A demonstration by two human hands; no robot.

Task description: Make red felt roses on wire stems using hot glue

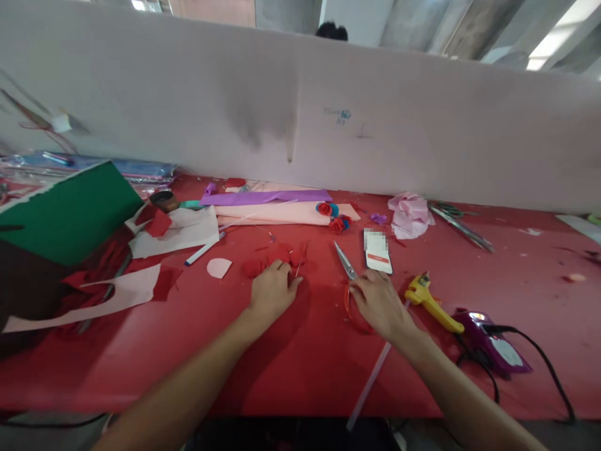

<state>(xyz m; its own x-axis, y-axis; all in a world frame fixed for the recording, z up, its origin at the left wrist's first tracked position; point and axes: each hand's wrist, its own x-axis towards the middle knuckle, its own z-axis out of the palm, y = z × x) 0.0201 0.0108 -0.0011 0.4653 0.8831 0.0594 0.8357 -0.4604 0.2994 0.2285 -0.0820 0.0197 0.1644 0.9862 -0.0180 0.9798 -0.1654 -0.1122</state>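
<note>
My left hand rests low over the table with its fingers curled down at some red cut pieces. A thin pale stick or wire shows beside its thumb. What lies under those fingertips is hidden. To the right, my right hand is closed over the handles of a pair of scissors, whose blades point away from me and lie close to the tabletop. The orange-red handle loops are partly covered by the hand. A phone with a lit screen lies just beyond my right fingers.
Right of my arm lie a yellow glue gun, its long glue stick, and a purple corded device. Paper scraps and a green board crowd the left. Red-blue flowers and crumpled pink paper lie before the partition.
</note>
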